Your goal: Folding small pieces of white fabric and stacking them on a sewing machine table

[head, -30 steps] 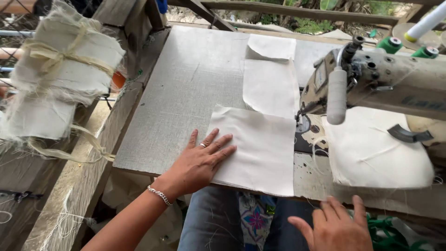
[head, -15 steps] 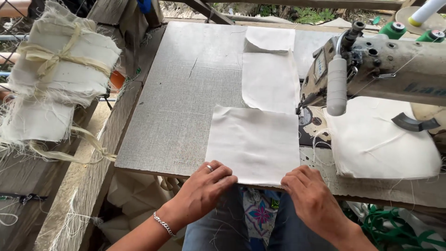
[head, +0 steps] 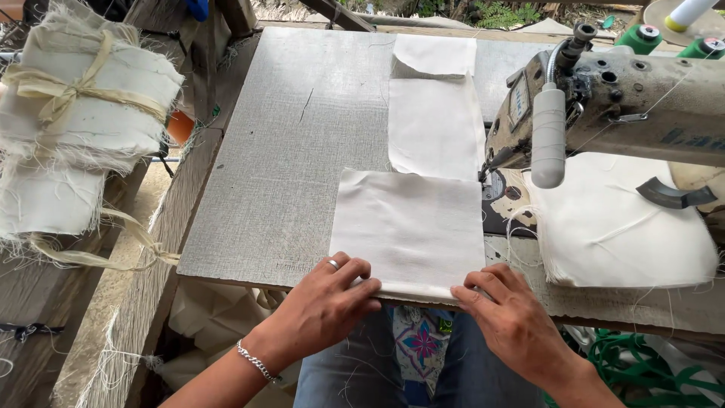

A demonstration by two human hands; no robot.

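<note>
A square piece of cream cloth (head: 408, 227) lies flat on the grey sewing table (head: 287, 166), its near edge folded over at the table's front edge. My left hand (head: 325, 306), with a ring and a bracelet, pinches the fold at its left end. The fold's right end is pinched by my right hand (head: 510, 317). The sewing machine head (head: 604, 106) stands just right of the cloth, with its needle area (head: 491, 181) next to the cloth's far right corner.
Two more cream pieces (head: 434, 113) lie further back on the table. A stack of cream cloth (head: 627, 227) sits under the machine arm at right. Tied bundles of frayed cloth (head: 75, 128) rest on a wooden ledge at left. Green thread cones (head: 642, 38) stand behind the machine.
My left hand slid from flat on the cloth down to its near edge. My right hand came up from my lap to that edge. The edge is now folded over.
</note>
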